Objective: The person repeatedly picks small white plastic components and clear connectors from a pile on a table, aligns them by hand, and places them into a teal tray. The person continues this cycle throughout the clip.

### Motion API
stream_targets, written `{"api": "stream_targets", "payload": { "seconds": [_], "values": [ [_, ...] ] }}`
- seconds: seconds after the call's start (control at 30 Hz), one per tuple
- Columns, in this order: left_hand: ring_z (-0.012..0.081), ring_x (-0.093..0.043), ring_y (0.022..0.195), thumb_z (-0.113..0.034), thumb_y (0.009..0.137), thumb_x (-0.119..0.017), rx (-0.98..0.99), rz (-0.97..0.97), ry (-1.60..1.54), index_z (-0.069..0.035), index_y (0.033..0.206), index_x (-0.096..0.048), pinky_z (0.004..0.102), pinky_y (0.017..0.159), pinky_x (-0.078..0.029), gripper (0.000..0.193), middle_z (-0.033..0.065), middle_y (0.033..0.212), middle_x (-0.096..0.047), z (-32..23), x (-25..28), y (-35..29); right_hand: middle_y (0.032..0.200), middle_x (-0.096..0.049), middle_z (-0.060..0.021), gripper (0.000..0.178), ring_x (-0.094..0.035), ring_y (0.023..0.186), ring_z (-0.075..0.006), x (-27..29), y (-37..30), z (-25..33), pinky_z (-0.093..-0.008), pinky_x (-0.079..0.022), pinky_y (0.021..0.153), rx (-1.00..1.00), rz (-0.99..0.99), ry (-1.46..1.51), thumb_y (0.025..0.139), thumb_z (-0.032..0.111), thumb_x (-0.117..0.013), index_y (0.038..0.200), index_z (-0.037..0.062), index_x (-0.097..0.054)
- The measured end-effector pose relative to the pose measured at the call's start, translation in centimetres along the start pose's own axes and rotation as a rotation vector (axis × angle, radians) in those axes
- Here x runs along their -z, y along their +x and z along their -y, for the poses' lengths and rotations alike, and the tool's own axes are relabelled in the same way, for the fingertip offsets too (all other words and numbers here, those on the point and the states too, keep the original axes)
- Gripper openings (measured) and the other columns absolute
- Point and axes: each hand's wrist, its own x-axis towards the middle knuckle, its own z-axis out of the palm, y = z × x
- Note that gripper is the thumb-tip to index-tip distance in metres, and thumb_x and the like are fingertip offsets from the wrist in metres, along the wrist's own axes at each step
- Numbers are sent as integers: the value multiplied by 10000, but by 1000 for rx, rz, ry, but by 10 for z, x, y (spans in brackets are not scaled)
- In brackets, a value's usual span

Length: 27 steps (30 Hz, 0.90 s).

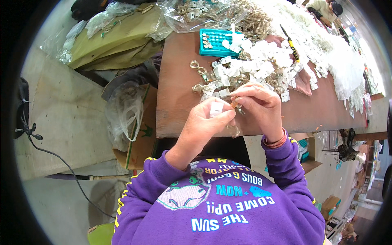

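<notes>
Over the front edge of the brown table (179,110), my left hand (196,124) is closed around a small white plastic housing (216,108). A thin beige cable (234,130) hangs below its fingers. My right hand (263,106) meets it from the other side, thumb and fingertips pinched on a tiny orange piece (234,104) beside the housing. What the orange piece is, I cannot make out. Just beyond both hands lies a heap of white plastic housings (261,59), with coiled beige cables (199,67) among and beside them.
A teal tray (207,52) with small round parts sits behind the heap. A slim yellow-and-black handled tool (290,45) lies at its right. Clear bags and more white parts cover the far table. Left are a cardboard box (149,122) and plastic bag (124,116). Another person (322,10) is far right.
</notes>
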Motion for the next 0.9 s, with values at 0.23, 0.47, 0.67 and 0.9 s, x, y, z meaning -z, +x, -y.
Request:
{"api": "stream_targets", "payload": {
  "seconds": [0.23,0.47,0.67,0.9],
  "values": [
    [7,-443,594,-173,927,-623,109,78,-91,-42,1026,-619,162,514,-313,164,4,777,-623,1,5,2,929,-679,-68,215,-606,882,-135,10,-3,-1,-267,-476,800,-71,92,75,815,-20,-648,1024,1,-693],
    [42,-460,632,-158,958,-569,149,140,-236,-48,996,-605,189,570,-352,122,-3,768,-587,2,1,1,1085,-661,-85,296,-595,1040,-131,5,-20,-4,-283,-466,923,-271,96,620,908,34,-573,1201,-7,-584],
    [47,-465,644,-173,974,-545,214,210,-312,-49,1029,-586,204,585,-375,141,-7,793,-577,6,-1,4,1059,-673,-107,148,-629,1005,-164,-9,-29,-10,-303,-484,908,-309,-28,768,911,10,-571,1047,-10,-629],
    [74,-549,794,-115,950,-543,127,5,-228,-6,1186,-554,205,704,-446,260,52,1017,-623,12,11,2,987,-690,-104,125,-661,910,-157,-2,-30,-2,-293,-524,815,-453,-86,755,921,51,-604,1040,13,-607]
  ]
}}
